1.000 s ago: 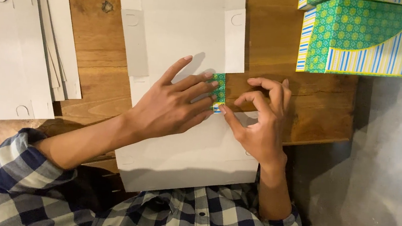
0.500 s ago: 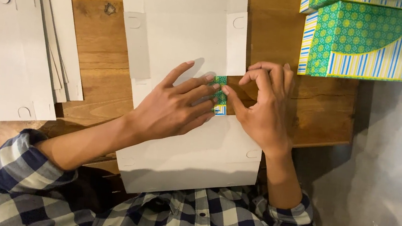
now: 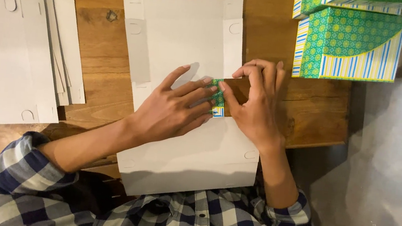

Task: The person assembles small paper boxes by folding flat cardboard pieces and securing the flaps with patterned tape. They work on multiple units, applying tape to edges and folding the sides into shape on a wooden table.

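Cardboard box blank (image 3: 188, 42) lies white side up on our wooden table (image 3: 100, 52), its green patterned flap (image 3: 218, 99) pinched by our right hand (image 3: 256, 104) while our left hand (image 3: 174, 110) presses flat beside it, fingers spread. A crooked crease or torn tab could follow if the sheet slides under our palms.
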